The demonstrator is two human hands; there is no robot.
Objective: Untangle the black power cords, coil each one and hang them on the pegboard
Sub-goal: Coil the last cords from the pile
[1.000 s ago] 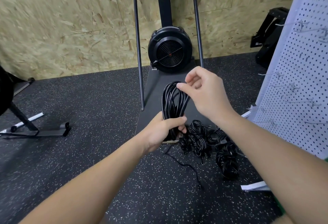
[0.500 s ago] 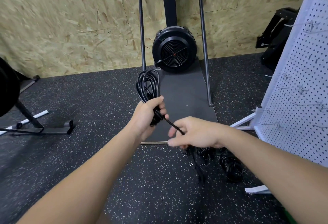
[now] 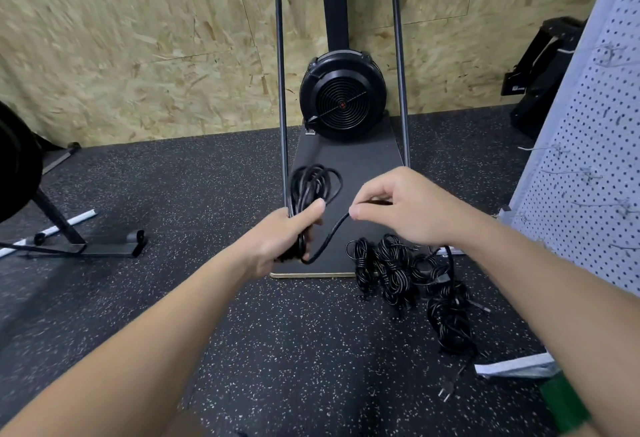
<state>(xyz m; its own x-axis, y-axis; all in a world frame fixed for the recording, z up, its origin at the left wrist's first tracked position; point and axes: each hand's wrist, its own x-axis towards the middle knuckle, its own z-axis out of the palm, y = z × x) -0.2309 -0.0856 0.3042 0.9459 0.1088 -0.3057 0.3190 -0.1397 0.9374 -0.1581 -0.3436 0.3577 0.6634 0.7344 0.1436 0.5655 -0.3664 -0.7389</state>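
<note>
Speckled rubber floor carries the remaining bundled cords near its right edge, below the white pegboard. The left hand grips the upright coil; the right hand pinches its free tail. The tail slants from the coil's base up toward the right hand, so the next wrap probably falls to that hand.

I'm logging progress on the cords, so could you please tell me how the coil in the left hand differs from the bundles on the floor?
The held coil is off the floor, gripped by the left hand; the floor bundles lie untouched. The held coil has a loose tail running to the right hand, whose fingers pinch it; the floor bundles look wound tighter and lie heaped together. All are black power cords.
</note>
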